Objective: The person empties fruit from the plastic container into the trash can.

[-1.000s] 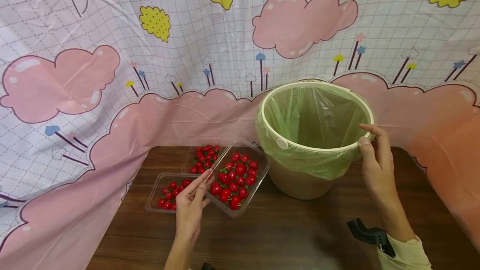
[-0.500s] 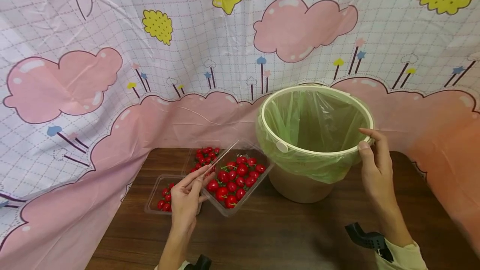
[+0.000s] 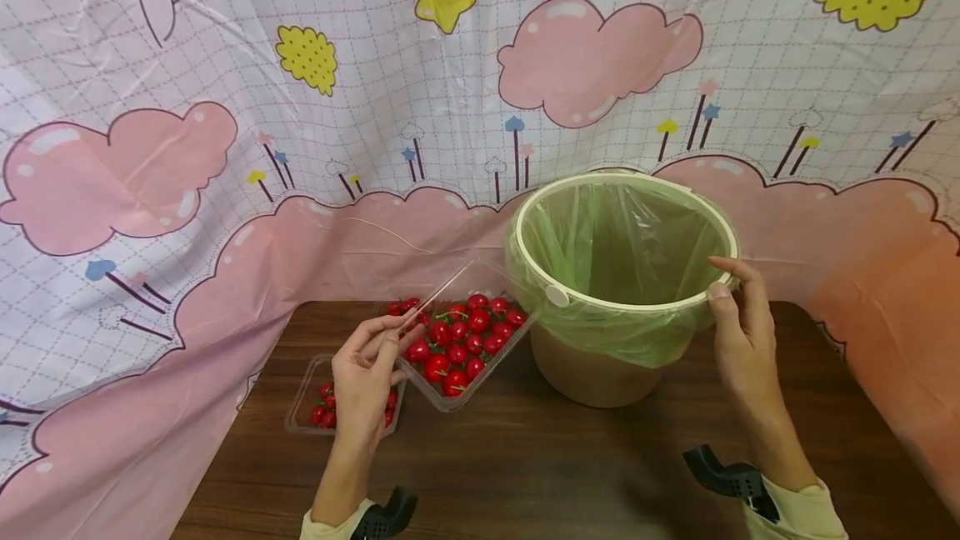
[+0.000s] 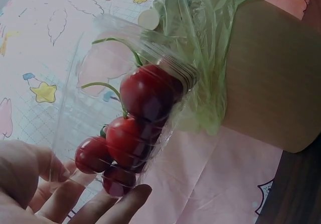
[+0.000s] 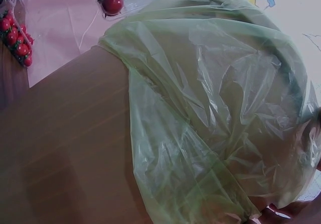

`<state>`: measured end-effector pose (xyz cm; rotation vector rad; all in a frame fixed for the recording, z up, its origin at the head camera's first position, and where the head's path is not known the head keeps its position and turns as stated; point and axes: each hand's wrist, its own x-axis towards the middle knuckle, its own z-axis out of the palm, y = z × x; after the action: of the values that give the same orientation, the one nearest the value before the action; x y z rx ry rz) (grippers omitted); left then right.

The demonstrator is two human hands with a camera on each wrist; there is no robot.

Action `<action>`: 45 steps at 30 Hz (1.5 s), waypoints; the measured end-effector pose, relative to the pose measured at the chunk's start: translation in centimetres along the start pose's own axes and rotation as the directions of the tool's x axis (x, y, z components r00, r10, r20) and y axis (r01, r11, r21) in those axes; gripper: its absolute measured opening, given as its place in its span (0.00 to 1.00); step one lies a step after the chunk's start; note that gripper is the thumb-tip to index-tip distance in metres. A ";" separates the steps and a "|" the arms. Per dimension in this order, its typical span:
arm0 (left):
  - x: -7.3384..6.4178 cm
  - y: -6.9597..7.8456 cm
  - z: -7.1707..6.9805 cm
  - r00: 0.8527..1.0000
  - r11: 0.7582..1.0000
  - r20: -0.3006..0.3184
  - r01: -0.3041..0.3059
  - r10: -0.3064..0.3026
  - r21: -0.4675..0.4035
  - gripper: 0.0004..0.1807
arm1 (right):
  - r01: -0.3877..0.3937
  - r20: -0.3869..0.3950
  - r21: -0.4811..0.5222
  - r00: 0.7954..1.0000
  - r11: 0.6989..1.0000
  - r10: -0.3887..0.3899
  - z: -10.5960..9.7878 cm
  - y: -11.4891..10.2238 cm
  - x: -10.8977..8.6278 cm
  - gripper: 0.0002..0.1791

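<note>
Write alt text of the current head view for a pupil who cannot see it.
The left hand holds a tilted clear tub of red fruit beside a bin lined with a green bag. The right hand pinches the bin's rim. Another tub of fruit sits on the wooden table at left, in front of a cloth printed with pink clouds.

cloud-print cloth [image 3: 442, 98] hanging behind, dark wood-grain table [image 3: 540, 465]

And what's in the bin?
A green bag lines the inside of the bin. The near side hides the bottom, so I can't tell if anything is down there.
</note>
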<state>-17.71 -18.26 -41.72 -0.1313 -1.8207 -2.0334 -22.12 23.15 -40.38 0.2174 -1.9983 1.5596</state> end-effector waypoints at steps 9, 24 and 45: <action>1.0 0.6 0.3 0.999 0.999 -0.016 -0.035 0.035 0.003 0.10 | -0.006 0.001 0.008 1.000 1.000 0.006 0.0 -0.1 0.1 0.22; 2.3 3.0 -0.1 0.994 0.997 -0.077 -0.073 0.075 0.025 0.10 | -0.012 -0.007 -0.012 1.000 1.000 0.012 -0.1 0.1 -0.1 0.22; 4.4 6.1 0.3 0.990 0.992 -0.073 -0.120 0.117 -0.033 0.12 | 0.008 -0.009 -0.024 1.000 1.000 -0.008 -0.1 0.0 0.0 0.22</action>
<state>-19.59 -19.45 -34.51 -0.1716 -1.6913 -1.9654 -22.06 23.19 -40.39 0.2085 -2.0051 1.5282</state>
